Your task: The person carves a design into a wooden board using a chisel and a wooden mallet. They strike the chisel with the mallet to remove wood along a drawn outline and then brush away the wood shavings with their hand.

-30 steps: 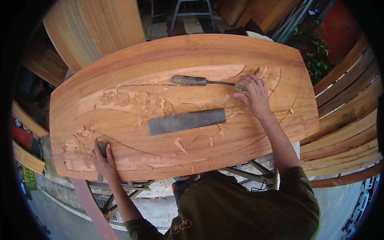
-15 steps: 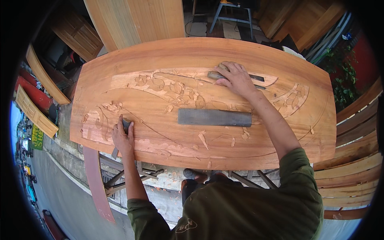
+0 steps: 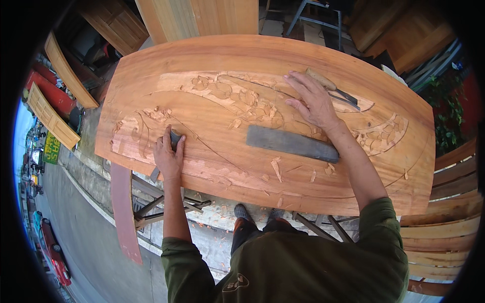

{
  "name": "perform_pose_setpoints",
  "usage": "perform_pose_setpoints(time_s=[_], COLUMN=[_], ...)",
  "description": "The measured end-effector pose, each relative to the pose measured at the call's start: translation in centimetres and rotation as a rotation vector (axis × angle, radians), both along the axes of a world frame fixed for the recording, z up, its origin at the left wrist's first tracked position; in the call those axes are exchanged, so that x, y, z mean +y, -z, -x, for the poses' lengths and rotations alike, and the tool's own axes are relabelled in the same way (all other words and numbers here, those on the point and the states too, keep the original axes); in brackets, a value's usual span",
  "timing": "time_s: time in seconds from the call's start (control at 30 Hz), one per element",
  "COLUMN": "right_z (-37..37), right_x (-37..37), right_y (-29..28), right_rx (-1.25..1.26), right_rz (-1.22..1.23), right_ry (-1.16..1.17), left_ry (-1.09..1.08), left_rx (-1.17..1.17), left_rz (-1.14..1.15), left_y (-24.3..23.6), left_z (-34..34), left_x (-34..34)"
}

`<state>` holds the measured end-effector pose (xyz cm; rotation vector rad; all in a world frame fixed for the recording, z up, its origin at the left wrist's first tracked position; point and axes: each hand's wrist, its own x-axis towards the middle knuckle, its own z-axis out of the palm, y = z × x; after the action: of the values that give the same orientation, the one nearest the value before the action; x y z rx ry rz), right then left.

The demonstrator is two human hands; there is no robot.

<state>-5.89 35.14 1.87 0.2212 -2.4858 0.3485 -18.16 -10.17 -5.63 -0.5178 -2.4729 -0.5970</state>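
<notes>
A broad, curved-edged wooden panel (image 3: 384, 70) has carved leafy relief (image 3: 384, 134) and scattered shavings (image 3: 277, 167). At its lower left, my left hand (image 3: 169, 154) grips a chisel by its dark handle (image 3: 176, 140), the blade (image 3: 154, 174) showing below my fingers. My right hand (image 3: 313, 101) is open at the upper middle, fingers spread beside a wooden-handled chisel (image 3: 323, 79) and another dark blade (image 3: 347, 98), both lying on the panel. Part of these tools is hidden behind my hand. A flat grey rectangular block (image 3: 288, 143) lies below that hand.
Upright wooden boards (image 3: 197, 17) and a metal stand (image 3: 313, 20) are behind the panel. Stacked planks (image 3: 439, 232) are at right, leaning doors (image 3: 53, 113) at left. A road (image 3: 76, 222) with a red car (image 3: 55, 252) is at lower left; trestle legs (image 3: 323, 227) support the panel.
My right hand carried a chisel leftward to beside the other, then let go and opened. My left hand keeps its grip. The whole view has shifted.
</notes>
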Motion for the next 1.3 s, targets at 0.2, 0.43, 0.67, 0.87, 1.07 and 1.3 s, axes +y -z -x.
perform_pose_setpoints(time_s=[0.2, 0.43, 0.67, 0.87, 1.07, 1.3], right_z=[6.3, 3.1, -6.6, -14.6, -23.8, -18.6], right_x=[-6.5, -6.6, -4.4, -3.6, -5.8, -17.0], right_y=[1.3, 3.2, 0.4, 0.8, 0.7, 3.2], right_rx=[-0.261, -0.484, -0.537, -0.583, -0.306, -0.317], right_rz=[-0.04, -0.014, 0.05, 0.154, -0.14, -0.007], right_ry=[-0.176, -0.199, -0.147, 0.105, 0.504, 0.509], left_ry=[0.021, 0.046, 0.056, 0.037, 0.058, 0.063], left_rx=[-0.003, -0.007, -0.021, -0.051, -0.028, -0.013], left_rz=[0.01, -0.027, -0.011, 0.016, -0.017, -0.01], left_y=[0.2, 0.4, 0.7, 0.9, 1.0, 1.2], left_z=[0.5, 0.6, 0.8, 1.1, 1.2, 1.1], left_x=[-0.4, -1.5, -1.4, -1.7, -1.5, -1.4])
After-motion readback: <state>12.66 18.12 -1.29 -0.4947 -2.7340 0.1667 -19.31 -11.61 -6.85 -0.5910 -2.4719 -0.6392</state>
